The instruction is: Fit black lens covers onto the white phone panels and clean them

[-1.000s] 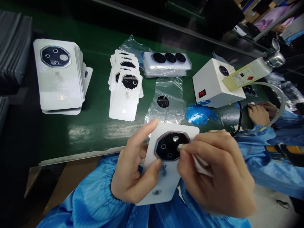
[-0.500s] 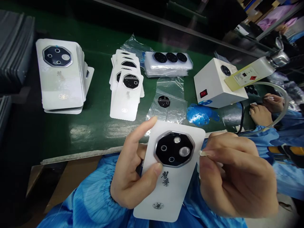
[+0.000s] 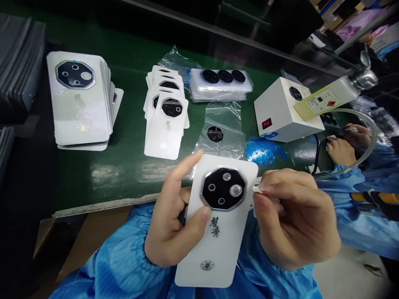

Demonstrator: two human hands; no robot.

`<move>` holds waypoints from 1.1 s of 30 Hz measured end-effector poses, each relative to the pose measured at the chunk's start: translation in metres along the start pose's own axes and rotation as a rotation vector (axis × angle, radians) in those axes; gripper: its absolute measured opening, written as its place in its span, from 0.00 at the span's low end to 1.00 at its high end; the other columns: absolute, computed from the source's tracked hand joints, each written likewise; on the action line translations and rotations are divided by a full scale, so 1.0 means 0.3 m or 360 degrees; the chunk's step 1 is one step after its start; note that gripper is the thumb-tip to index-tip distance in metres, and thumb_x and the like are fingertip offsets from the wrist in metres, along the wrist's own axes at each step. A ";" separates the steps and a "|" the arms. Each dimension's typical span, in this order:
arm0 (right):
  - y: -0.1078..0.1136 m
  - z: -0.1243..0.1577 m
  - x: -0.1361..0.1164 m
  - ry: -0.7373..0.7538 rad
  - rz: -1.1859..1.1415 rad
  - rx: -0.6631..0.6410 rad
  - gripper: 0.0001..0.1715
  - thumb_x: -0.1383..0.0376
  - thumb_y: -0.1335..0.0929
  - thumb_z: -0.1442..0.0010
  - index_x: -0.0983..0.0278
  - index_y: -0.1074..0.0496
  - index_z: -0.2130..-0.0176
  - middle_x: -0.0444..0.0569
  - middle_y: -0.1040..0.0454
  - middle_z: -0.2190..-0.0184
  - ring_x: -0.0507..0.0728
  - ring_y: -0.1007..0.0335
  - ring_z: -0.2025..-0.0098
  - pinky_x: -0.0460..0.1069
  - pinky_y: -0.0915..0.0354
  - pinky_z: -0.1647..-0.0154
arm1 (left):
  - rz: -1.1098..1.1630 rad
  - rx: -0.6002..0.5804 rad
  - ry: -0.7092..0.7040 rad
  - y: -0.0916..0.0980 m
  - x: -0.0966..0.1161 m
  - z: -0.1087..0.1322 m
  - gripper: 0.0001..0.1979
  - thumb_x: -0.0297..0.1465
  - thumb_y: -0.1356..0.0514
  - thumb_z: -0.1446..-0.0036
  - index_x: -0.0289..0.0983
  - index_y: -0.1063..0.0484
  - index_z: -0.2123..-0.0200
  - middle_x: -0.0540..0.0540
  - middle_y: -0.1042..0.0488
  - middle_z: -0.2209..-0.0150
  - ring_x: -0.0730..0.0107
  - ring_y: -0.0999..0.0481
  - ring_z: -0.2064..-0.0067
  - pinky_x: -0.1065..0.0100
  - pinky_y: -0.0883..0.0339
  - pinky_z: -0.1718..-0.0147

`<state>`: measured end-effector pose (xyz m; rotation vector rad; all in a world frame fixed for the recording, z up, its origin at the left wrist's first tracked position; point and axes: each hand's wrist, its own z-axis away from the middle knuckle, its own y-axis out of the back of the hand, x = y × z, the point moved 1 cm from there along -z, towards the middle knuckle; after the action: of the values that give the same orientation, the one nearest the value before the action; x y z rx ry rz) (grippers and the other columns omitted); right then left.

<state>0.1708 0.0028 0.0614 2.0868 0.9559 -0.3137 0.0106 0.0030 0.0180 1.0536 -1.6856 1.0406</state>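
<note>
My left hand [image 3: 177, 224] grips a white phone back cover [image 3: 218, 257] by its left edge, thumb on the front just below the camera panel. The black octagonal camera panel [image 3: 215, 195] has a silver rim and several round openings, the largest at its right. Dark lettering and a small round emblem mark the cover below it. My right hand [image 3: 296, 216] is closed, pinching a small white wad [image 3: 257, 189], perhaps cloth or tissue, between thumb and forefinger. The wad is close to the cover's upper right edge; whether they touch is unclear.
Stacks of white covers stand at the left [image 3: 81, 104] and centre [image 3: 166, 137]. Behind my hands lie a clear bag [image 3: 230, 116], blue film pieces [image 3: 260, 151] and packed black panels [image 3: 221, 89]. A white box [image 3: 277, 112] bears a leaning bottle [image 3: 327, 99]. A co-worker's hands [image 3: 343, 149] are at right.
My right hand with the white wad has moved left and slightly up, towards the cover. The cover's top has shifted a little left and tilts away more.
</note>
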 end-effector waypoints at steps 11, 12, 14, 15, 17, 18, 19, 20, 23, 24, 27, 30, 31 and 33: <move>-0.011 0.011 0.051 -0.0429 -0.1033 -0.0021 0.06 0.71 0.39 0.38 0.60 0.37 0.61 0.46 0.29 0.64 0.53 0.33 0.64 0.51 0.38 0.65 | 0.0059 0.0483 0.0479 -0.007 0.001 0.004 0.32 0.33 0.41 0.44 0.41 0.47 0.38 0.46 0.20 0.69 0.69 0.26 0.81 0.70 0.31 0.85; -0.011 0.011 0.054 -0.0454 -0.1090 -0.0044 0.06 0.71 0.39 0.37 0.60 0.37 0.60 0.45 0.28 0.66 0.52 0.33 0.66 0.50 0.38 0.67 | 0.0002 0.0498 0.0487 -0.005 0.001 0.005 0.32 0.34 0.40 0.44 0.39 0.47 0.38 0.42 0.21 0.61 0.68 0.26 0.80 0.68 0.31 0.85; -0.010 0.007 0.063 -0.0466 -0.1120 -0.0052 0.06 0.71 0.38 0.38 0.60 0.36 0.61 0.43 0.29 0.70 0.50 0.34 0.69 0.48 0.39 0.68 | -0.0153 0.0495 0.0464 0.004 -0.002 0.006 0.30 0.34 0.41 0.44 0.38 0.43 0.39 0.39 0.28 0.48 0.69 0.25 0.76 0.65 0.29 0.79; -0.009 0.005 0.068 -0.0456 -0.1106 -0.0048 0.05 0.71 0.37 0.39 0.61 0.35 0.63 0.43 0.30 0.71 0.50 0.35 0.69 0.48 0.39 0.68 | -0.0254 0.0485 0.0426 0.010 -0.005 0.006 0.25 0.34 0.41 0.44 0.39 0.38 0.42 0.41 0.33 0.43 0.68 0.24 0.72 0.64 0.28 0.74; -0.008 0.002 0.078 -0.0434 -0.1069 -0.0044 0.05 0.72 0.34 0.42 0.62 0.33 0.65 0.43 0.30 0.70 0.50 0.35 0.67 0.47 0.39 0.67 | -0.0445 0.0462 0.0334 0.021 -0.008 0.005 0.12 0.34 0.42 0.44 0.39 0.26 0.57 0.49 0.44 0.36 0.63 0.24 0.59 0.63 0.28 0.66; -0.008 0.001 0.083 -0.0428 -0.1064 -0.0043 0.06 0.73 0.33 0.43 0.61 0.33 0.66 0.43 0.30 0.69 0.50 0.35 0.66 0.47 0.39 0.66 | -0.0511 0.0451 0.0299 0.025 -0.010 0.005 0.08 0.34 0.42 0.44 0.39 0.24 0.65 0.53 0.47 0.35 0.60 0.27 0.53 0.63 0.28 0.64; -0.008 0.000 0.087 -0.0432 -0.1067 -0.0042 0.07 0.73 0.33 0.44 0.61 0.32 0.66 0.43 0.30 0.69 0.50 0.35 0.66 0.48 0.39 0.66 | -0.0555 0.0440 0.0273 0.029 -0.011 0.005 0.09 0.34 0.42 0.44 0.39 0.25 0.72 0.56 0.49 0.34 0.57 0.29 0.49 0.63 0.29 0.63; -0.008 0.001 0.090 -0.0446 -0.1070 -0.0039 0.09 0.74 0.32 0.45 0.61 0.32 0.65 0.43 0.31 0.69 0.51 0.35 0.65 0.48 0.39 0.65 | -0.0581 0.0427 0.0256 0.031 -0.011 0.005 0.11 0.34 0.42 0.44 0.39 0.26 0.76 0.57 0.49 0.35 0.56 0.31 0.47 0.63 0.29 0.62; -0.007 0.003 0.093 -0.0476 -0.1037 -0.0039 0.13 0.74 0.32 0.46 0.60 0.31 0.62 0.43 0.31 0.69 0.52 0.36 0.64 0.50 0.40 0.63 | -0.0642 0.0395 0.0155 0.034 -0.014 0.004 0.11 0.32 0.44 0.44 0.41 0.28 0.77 0.57 0.45 0.36 0.56 0.33 0.45 0.61 0.32 0.55; -0.006 0.004 0.091 -0.0475 -0.1007 -0.0045 0.13 0.74 0.32 0.46 0.59 0.31 0.61 0.43 0.32 0.69 0.52 0.36 0.64 0.50 0.39 0.63 | -0.0663 0.0389 0.0101 0.034 -0.014 0.003 0.10 0.31 0.44 0.43 0.41 0.27 0.76 0.58 0.45 0.37 0.56 0.34 0.44 0.60 0.34 0.51; -0.003 0.006 0.083 -0.0445 -0.0866 -0.0047 0.14 0.74 0.32 0.46 0.58 0.30 0.60 0.44 0.33 0.67 0.52 0.37 0.63 0.50 0.39 0.63 | -0.0697 0.0379 -0.0004 0.032 -0.019 0.000 0.10 0.29 0.44 0.43 0.43 0.27 0.74 0.62 0.47 0.36 0.60 0.36 0.41 0.63 0.39 0.46; -0.001 0.006 0.074 -0.0392 -0.0628 -0.0035 0.16 0.73 0.31 0.46 0.57 0.29 0.58 0.44 0.34 0.65 0.52 0.37 0.62 0.49 0.38 0.63 | -0.0712 0.0374 -0.0015 0.032 -0.023 -0.002 0.10 0.28 0.45 0.43 0.44 0.27 0.73 0.65 0.48 0.36 0.62 0.38 0.40 0.64 0.41 0.45; -0.001 0.005 0.071 -0.0374 -0.0557 -0.0028 0.17 0.73 0.31 0.46 0.57 0.29 0.57 0.44 0.34 0.65 0.52 0.37 0.61 0.49 0.38 0.62 | -0.0714 0.0373 -0.0008 0.032 -0.024 -0.002 0.10 0.28 0.45 0.43 0.44 0.27 0.73 0.65 0.48 0.36 0.62 0.38 0.41 0.64 0.40 0.46; -0.001 0.005 0.068 -0.0347 -0.0440 -0.0005 0.18 0.73 0.31 0.46 0.57 0.29 0.57 0.45 0.34 0.63 0.53 0.37 0.60 0.50 0.37 0.61 | -0.0706 0.0381 0.0012 0.033 -0.025 -0.001 0.09 0.29 0.45 0.43 0.43 0.27 0.72 0.63 0.47 0.36 0.62 0.35 0.43 0.64 0.38 0.48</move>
<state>0.1846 0.0125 0.0500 1.8706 1.1092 -0.6671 0.0035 0.0077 0.0089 1.4939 -1.2566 0.9611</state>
